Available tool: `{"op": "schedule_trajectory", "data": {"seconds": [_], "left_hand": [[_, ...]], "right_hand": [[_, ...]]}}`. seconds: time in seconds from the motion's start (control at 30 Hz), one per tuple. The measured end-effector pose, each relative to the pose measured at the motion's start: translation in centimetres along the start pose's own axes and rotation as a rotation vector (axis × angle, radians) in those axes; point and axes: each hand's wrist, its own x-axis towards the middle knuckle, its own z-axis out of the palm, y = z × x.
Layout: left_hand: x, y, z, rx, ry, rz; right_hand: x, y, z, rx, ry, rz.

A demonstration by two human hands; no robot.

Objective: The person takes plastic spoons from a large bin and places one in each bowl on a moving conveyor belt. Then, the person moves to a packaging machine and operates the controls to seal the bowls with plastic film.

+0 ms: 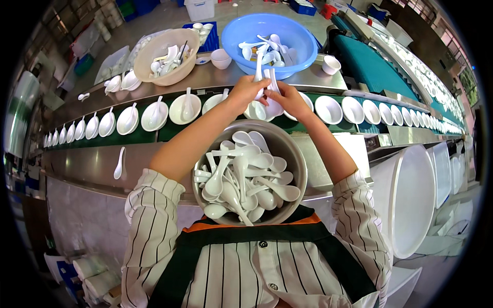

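Observation:
Both my hands meet above the row of white bowls on the green conveyor belt (167, 132). My left hand (247, 93) is closed on a white soup spoon (258, 71), its handle pointing up and away. Close beside it, my right hand (287, 100) is closed round more white soup spoons (273, 81), handles also up; their lower ends are partly hidden by my fingers. Under my wrists is a steel basin (301, 177) heaped with white spoons (240, 177). Bowls to the left, such as this bowl (154, 116), each hold a spoon; bowls to the right, like this bowl (328, 110), hold none.
Beyond the belt stand a blue basin (307, 54) and a beige basin (145, 61), both holding spoons. A small bowl (331, 64) sits on the steel ledge. One loose spoon (119, 163) lies left on the near counter. A teal conveyor (367, 64) runs at the far right.

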Motion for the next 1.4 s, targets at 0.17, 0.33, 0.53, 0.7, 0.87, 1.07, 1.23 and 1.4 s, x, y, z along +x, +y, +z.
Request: {"op": "schedule_trajectory", "data": {"seconds": [0.17,0.33,0.53,0.7,0.87,1.07,1.23,1.4], "left_hand": [[0.9,-1.6,-2.5,0.188,0.145,-0.017],[-0.2,-1.9,-3.2,0.245,-0.029,-0.172],[-0.3,-1.0,-1.2,0.307,0.019,-0.135],[1.4,-1.5,1.7,0.751,-0.031,-0.073],[0.5,-1.4,4.7,1.063,-0.075,0.123],[-6.2,4.0,3.5,1.206,-0.385,0.134],[-10.3,0.7,1.2,1.557,-0.468,0.715],[-10.6,0.9,-0.2,1.617,-0.44,0.34]], "right_hand": [[-0.2,5.4,-0.8,-0.55,0.36,0.078],[-1.1,6.0,-1.7,-0.585,0.475,0.023],[-3.1,7.0,-4.8,-0.766,0.515,0.327],[-3.1,1.6,-3.6,-0.262,0.5,-0.023],[-1.1,0.7,-4.0,0.249,0.402,0.012],[-3.4,5.3,-9.3,-0.704,0.729,0.141],[-3.7,4.3,-7.1,-0.817,0.515,0.093],[-6.3,-10.6,0.6,-0.522,-0.38,-0.044]]}}
